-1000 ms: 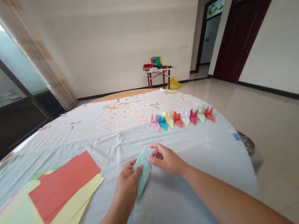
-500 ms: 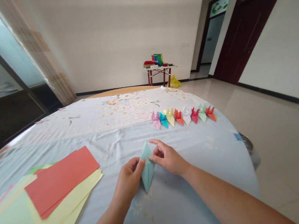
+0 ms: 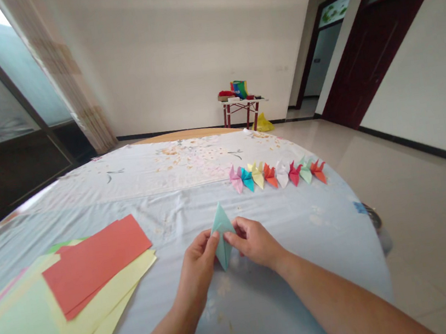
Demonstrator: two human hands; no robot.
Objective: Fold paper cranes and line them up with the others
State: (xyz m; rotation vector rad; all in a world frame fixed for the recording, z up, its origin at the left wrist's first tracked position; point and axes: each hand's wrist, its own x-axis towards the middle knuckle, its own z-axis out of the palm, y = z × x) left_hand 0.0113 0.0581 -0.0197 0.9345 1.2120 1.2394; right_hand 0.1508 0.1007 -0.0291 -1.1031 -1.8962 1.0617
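Observation:
A light-blue folded paper [image 3: 221, 223], diamond-shaped with a crease down its lower half, is held upright between both hands over the near part of the table. My left hand [image 3: 199, 253] pinches its left edge, thumb on the front face. On the opposite edge, my right hand [image 3: 254, 239] grips the paper with thumb in front and fingers behind. Beyond the hands to the right, several folded paper cranes [image 3: 281, 174] in pink, blue, yellow, orange, white, red and green stand in a row.
Sheets of coloured paper lie overlapping at the left, with red sheets [image 3: 99, 264] over yellow sheets [image 3: 114, 306] and pale green ones [image 3: 17, 328]. A floral tablecloth [image 3: 190, 171] covers the round table. A small side table [image 3: 242, 102] stands by the far wall.
My right hand has closed on the right edge of the folded paper, its raised index finger now behind it. The paper has turned more upright and faces me more squarely. The view has shifted slightly.

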